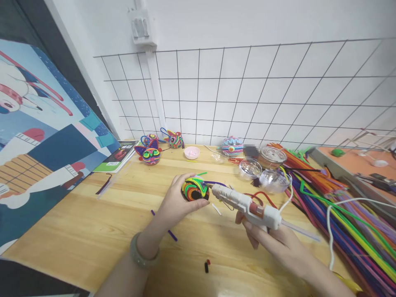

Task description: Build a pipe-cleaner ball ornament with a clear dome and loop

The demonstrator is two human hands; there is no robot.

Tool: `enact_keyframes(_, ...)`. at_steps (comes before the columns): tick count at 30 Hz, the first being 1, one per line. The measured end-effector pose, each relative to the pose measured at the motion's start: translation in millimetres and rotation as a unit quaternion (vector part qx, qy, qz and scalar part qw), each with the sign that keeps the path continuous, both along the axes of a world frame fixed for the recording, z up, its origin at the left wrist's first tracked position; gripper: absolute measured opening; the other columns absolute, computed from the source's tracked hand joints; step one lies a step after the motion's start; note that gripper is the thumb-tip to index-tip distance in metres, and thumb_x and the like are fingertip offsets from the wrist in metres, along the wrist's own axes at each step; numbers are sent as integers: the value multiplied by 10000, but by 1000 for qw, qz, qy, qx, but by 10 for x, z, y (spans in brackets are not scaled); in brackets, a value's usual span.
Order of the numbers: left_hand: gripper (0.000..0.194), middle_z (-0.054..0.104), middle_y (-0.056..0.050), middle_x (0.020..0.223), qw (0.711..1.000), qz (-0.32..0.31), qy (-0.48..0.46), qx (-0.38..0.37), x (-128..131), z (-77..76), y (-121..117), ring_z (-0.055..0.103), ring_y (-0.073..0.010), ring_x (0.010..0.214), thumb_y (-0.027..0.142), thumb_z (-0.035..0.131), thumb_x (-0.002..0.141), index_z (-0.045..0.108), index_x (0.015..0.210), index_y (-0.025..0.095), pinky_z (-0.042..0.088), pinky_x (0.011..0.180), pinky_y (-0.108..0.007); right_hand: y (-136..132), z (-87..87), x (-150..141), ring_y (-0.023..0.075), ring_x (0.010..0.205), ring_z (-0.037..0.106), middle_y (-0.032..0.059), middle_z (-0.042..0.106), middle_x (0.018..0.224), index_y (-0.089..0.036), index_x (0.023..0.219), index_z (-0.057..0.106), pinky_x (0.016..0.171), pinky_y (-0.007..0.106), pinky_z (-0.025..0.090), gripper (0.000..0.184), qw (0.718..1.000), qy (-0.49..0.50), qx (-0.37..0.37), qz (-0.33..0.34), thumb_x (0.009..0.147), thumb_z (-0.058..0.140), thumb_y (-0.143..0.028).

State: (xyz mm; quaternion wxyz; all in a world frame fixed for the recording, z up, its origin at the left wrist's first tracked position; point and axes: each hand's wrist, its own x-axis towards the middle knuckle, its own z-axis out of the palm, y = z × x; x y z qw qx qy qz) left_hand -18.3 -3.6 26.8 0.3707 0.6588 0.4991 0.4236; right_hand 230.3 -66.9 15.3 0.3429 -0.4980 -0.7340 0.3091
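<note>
My left hand [176,202] wraps its fingers around a ball wound with many-coloured pipe cleaners [194,189], held just above the wooden table [93,231]. A pale bracelet sits on that wrist. My right hand [272,237] grips a white hot glue gun [247,206] by its handle. The gun's nozzle points left and touches the right side of the ball. A white cord [331,222] runs from the gun to the right.
Finished pipe-cleaner figures [150,150] and a striped ball [232,145] stand at the back beside a small pink bowl [192,152]. Clear plastic half-shells [262,173] lie centre right. A heap of loose pipe cleaners [340,206] covers the right side. Short offcuts [206,266] lie near me.
</note>
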Motion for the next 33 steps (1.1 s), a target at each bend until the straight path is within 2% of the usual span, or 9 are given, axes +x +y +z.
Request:
enact_keyframes(4, 675, 537, -94, 1226, 1000, 2, 3, 5, -10, -11, 2, 570, -247, 1100, 356, 805, 594, 518, 1188, 213, 455, 957, -386, 12, 24, 2, 156, 583, 543, 37, 590, 690, -191, 862, 581, 622, 311, 471, 341, 999, 18, -35, 26, 932, 407, -477)
enact_keyframes(7, 685, 549, -103, 1233, 1000, 3, -13, -7, -19, -33, 24, 576, -254, 1098, 349, 803, 597, 507, 1198, 209, 455, 958, -398, 41, 53, 9, 152, 555, 539, 0, 551, 588, -189, 865, 572, 636, 306, 456, 304, 992, 98, -66, 51, 927, 436, -453)
enact_keyframes(13, 698, 630, -96, 1128, 992, -17, -103, -77, -34, -59, 77, 624, -250, 1002, 340, 808, 594, 481, 1193, 193, 508, 856, -389, 101, 94, 42, 88, 355, 407, 61, 630, 746, -185, 916, 587, 407, 272, 296, 360, 942, 286, -157, 83, 819, 516, -523)
enact_keyframes(16, 687, 662, -76, 1042, 979, -39, -172, -106, -55, -72, 107, 640, -228, 942, 365, 811, 594, 470, 1163, 186, 515, 811, -365, 131, 140, 56, 82, 315, 348, 69, 638, 721, -200, 908, 582, 361, 263, 242, 349, 916, 349, -186, 64, 798, 496, -519)
enact_keyframes(19, 640, 664, -67, 1008, 966, -37, -230, -110, -90, -91, 136, 639, -201, 923, 384, 812, 599, 490, 1112, 176, 494, 826, -333, 222, 144, 92, 97, 325, 353, 61, 638, 668, -199, 936, 583, 365, 267, 269, 339, 912, 381, -152, 16, 821, 459, -493)
enact_keyframes(22, 616, 659, -60, 992, 941, -46, -307, -138, -124, -94, 143, 644, -185, 887, 407, 815, 597, 496, 1074, 181, 493, 806, -317, 390, 86, 136, 148, 437, 467, 55, 627, 644, -174, 955, 595, 433, 282, 356, 362, 950, 291, -103, -41, 859, 433, -483)
enact_keyframes(25, 601, 655, -64, 1014, 913, -84, -362, -166, -146, -90, 124, 651, -186, 867, 430, 805, 609, 496, 1066, 193, 503, 770, -313, 574, -28, 129, 183, 555, 534, 33, 601, 630, -153, 928, 595, 519, 294, 427, 353, 993, 50, -47, -95, 867, 449, -467)
enact_keyframes(28, 596, 652, -76, 1064, 901, -134, -379, -164, -158, -99, 103, 653, -194, 900, 447, 790, 630, 499, 1088, 200, 501, 772, -301, 702, -174, 44, 219, 724, 603, 79, 640, 795, -132, 906, 613, 655, 325, 480, 286, 987, -139, 39, -77, 850, 469, -374)
enact_keyframes(33, 671, 653, -91, 1098, 902, -163, -365, -164, -169, -106, 86, 643, -231, 981, 477, 804, 591, 492, 1122, 210, 499, 787, -302, 775, -383, -136, 226, 896, 616, 136, 609, 1072, -137, 1080, 625, 793, 326, 473, 294, 977, -202, 62, -35, 840, 504, -257)
